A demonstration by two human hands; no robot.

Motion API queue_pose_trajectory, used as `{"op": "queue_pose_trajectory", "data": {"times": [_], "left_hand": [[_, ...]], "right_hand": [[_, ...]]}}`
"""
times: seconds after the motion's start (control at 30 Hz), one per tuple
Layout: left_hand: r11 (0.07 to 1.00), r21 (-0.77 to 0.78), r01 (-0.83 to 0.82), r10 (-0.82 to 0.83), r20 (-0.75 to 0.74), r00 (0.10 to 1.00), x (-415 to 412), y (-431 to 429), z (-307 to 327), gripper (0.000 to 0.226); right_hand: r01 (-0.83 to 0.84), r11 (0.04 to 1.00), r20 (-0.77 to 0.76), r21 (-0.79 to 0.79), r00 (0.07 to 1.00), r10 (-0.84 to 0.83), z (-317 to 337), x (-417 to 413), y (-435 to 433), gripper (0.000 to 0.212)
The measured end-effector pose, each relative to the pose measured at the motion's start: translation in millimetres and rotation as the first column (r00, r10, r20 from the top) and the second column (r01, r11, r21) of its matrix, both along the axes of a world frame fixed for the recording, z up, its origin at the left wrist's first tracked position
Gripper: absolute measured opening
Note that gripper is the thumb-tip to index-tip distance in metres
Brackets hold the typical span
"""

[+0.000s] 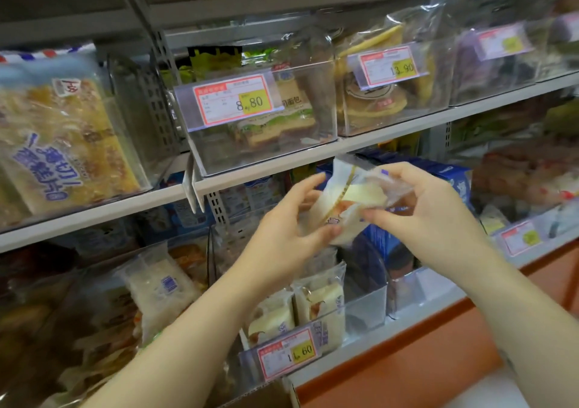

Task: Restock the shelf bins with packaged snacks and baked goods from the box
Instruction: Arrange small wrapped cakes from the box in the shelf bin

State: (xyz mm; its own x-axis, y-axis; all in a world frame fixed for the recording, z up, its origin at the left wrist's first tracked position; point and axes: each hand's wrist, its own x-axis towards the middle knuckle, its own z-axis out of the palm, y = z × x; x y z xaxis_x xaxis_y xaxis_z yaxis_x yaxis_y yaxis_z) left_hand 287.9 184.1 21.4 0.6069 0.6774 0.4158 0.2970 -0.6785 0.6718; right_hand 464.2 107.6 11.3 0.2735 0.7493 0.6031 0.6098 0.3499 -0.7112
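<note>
I hold one clear-wrapped sandwich pack (351,196) in both hands in front of the shelves. My left hand (291,229) grips its lower left side, thumb at the bottom edge. My right hand (423,213) pinches the wrapper's right end. Directly below, a clear bin (365,313) on the lower shelf holds matching sandwich packs (319,307) standing upright behind a 1.60 price tag (289,352). Only a cardboard box edge (266,392) shows at the bottom of the view.
The upper shelf carries a clear bin with an 8.80 tag (232,100), a bin of pancakes tagged 13.90 (390,66) and a large sliced cake bag (59,138) on the left. Blue boxes (451,179) stand behind my right hand. An orange base panel (438,354) runs beneath.
</note>
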Motion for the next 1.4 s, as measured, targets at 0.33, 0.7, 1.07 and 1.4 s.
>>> {"op": "queue_pose_trajectory", "data": {"times": [0.33,0.7,1.07,1.4], "left_hand": [[0.97,0.235,-0.065,0.056,0.045,0.997,5.7,8.7,4.7,0.04],[0.894,-0.388,-0.225,0.387,0.414,0.824,28.2,62.4,-54.3,0.032],[0.831,-0.449,-0.328,0.431,0.148,0.89,-1.2,98.7,-48.4,0.021],[0.89,0.12,-0.441,0.448,-0.416,0.791,39.1,92.2,-52.5,0.029]], "right_hand": [[0.036,0.996,0.234,0.079,0.971,-0.053,-9.2,3.3,14.5,0.06],[0.19,0.911,0.352,-0.367,0.934,-0.053,-59.0,21.7,40.9,0.041],[0.194,0.89,0.364,-0.413,0.931,-0.035,-62.1,22.8,45.1,0.038],[0.218,0.893,0.393,-0.394,0.918,-0.051,-61.8,19.5,45.1,0.037]]}}
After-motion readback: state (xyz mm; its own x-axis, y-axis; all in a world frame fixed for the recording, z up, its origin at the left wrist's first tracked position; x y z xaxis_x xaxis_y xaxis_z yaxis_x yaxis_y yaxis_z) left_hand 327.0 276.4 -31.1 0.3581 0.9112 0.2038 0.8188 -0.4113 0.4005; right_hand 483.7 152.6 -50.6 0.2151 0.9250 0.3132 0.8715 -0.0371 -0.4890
